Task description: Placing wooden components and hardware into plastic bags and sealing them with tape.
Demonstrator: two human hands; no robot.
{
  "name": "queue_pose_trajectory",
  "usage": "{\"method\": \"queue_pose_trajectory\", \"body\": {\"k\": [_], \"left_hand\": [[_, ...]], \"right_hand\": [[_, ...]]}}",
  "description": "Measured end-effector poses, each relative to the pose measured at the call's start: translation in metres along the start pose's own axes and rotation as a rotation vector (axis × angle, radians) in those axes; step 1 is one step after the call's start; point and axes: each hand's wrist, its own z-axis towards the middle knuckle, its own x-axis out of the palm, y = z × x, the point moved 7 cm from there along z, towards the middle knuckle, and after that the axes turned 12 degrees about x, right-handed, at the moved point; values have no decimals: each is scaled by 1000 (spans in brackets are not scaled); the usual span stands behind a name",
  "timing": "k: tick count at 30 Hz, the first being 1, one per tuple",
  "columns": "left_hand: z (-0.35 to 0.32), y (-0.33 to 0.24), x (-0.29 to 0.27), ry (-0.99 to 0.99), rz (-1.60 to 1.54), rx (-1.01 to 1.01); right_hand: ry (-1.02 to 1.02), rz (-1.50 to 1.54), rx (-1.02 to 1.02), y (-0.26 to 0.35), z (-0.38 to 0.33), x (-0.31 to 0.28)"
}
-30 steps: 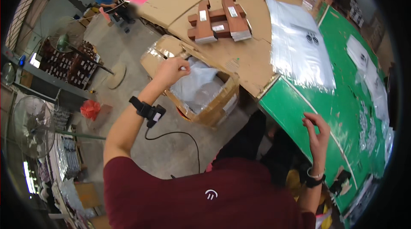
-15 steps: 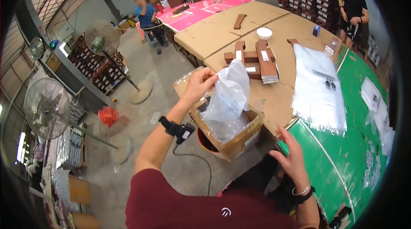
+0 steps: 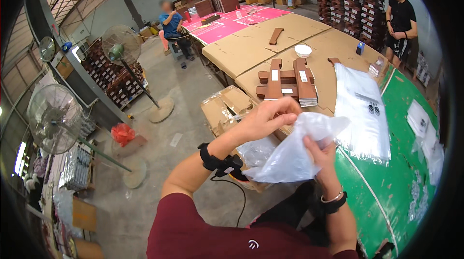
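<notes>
A translucent white plastic bag [image 3: 289,160] hangs in front of me, held up by both hands. At its top edge, my left hand [image 3: 268,119] is closed, thumb and fingers pinched together on the plastic. My right hand [image 3: 325,158] grips the bag's right side, partly behind the film. Below the bag stands an open cardboard box [image 3: 220,106] with clear crumpled plastic [image 3: 257,151] inside; the bag and my left arm hide much of it.
Stacked brown wooden parts [image 3: 285,77] lie on the cardboard-covered table [image 3: 232,58], with a white bowl [image 3: 303,51] behind them. Flat clear plastic bags [image 3: 360,109] lie to the right, partly on a green tabletop [image 3: 386,181]. Floor fans [image 3: 55,118] stand left; several people are farther off.
The bag has come out from over the box, toward me and to the right. My left hand moved right with it, and my right hand, earlier empty, now grips the bag.
</notes>
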Motion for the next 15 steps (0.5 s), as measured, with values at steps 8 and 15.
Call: {"method": "queue_pose_trajectory", "body": {"k": [8, 15], "left_hand": [[-6, -21, 61, -35, 214, 228], [-17, 1, 101, -87, -223, -69]], "right_hand": [[-268, -194, -257, 23, -6, -56], [-599, -715, -264, 41, -38, -91]]}}
